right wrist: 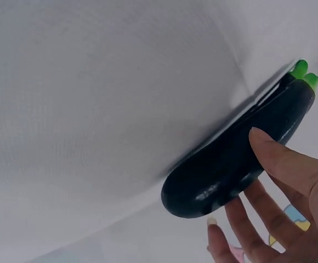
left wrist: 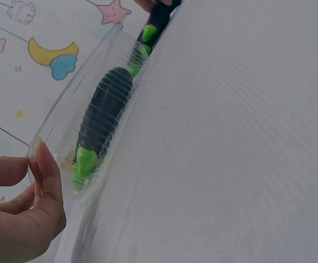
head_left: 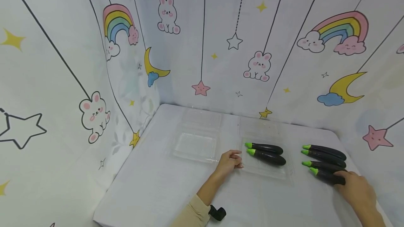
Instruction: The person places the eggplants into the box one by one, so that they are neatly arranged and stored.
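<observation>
My right hand (head_left: pixel 358 189) grips the nearest eggplant (head_left: pixel 326 176) of a group at the table's right side, near its rounded end. In the right wrist view the thumb lies over the dark eggplant (right wrist: pixel 230 159), and the fingers are on its other side. My left hand (head_left: pixel 228 164) pinches the left rim of a clear plastic tray (head_left: pixel 265 172) between thumb and fingers, as the left wrist view shows. Inside that tray lie two eggplants side by side, an upper one (head_left: pixel 268 148) and a lower one (head_left: pixel 269 158), green stems pointing left.
Several more eggplants (head_left: pixel 325 156) lie beside the held one, stems to the left. Further left on the white table (head_left: pixel 151 185) stands another clear plastic container (head_left: pixel 195 146) with its lid (head_left: pixel 202 119) folded back. A patterned cloth (head_left: pixel 221 66) hangs behind the table and at its sides.
</observation>
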The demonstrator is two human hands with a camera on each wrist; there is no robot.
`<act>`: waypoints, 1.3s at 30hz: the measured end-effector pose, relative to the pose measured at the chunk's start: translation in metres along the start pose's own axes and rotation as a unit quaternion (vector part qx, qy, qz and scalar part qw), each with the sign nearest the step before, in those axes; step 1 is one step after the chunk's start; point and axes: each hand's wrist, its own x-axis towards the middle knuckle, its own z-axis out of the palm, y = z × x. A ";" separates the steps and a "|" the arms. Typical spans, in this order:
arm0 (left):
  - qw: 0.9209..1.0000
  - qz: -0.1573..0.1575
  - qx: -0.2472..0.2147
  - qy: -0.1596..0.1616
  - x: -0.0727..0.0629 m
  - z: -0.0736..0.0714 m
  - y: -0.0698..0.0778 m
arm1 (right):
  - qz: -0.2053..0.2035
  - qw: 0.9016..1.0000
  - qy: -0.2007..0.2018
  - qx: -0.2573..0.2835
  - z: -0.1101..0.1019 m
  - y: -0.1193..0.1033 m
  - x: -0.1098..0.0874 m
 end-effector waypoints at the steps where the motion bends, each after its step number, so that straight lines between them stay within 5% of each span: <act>1: 1.000 0.000 -0.001 0.000 0.000 0.000 0.000 | 0.000 1.000 -0.001 0.001 -0.001 0.000 0.000; 9: 1.000 0.003 -0.001 0.002 0.000 -0.001 -0.001 | 0.006 1.000 -0.004 0.004 -0.010 -0.010 0.001; 21: 1.000 0.003 0.001 0.000 -0.002 -0.002 -0.002 | -0.053 0.995 0.078 0.035 -0.031 -0.036 -0.007; 28: 1.000 0.003 -0.002 0.001 -0.002 -0.002 -0.001 | -0.051 0.994 0.091 0.036 -0.044 -0.061 -0.011; 39: 1.000 0.008 -0.006 -0.002 -0.003 0.001 0.002 | -0.093 0.983 0.148 0.054 -0.041 -0.088 -0.013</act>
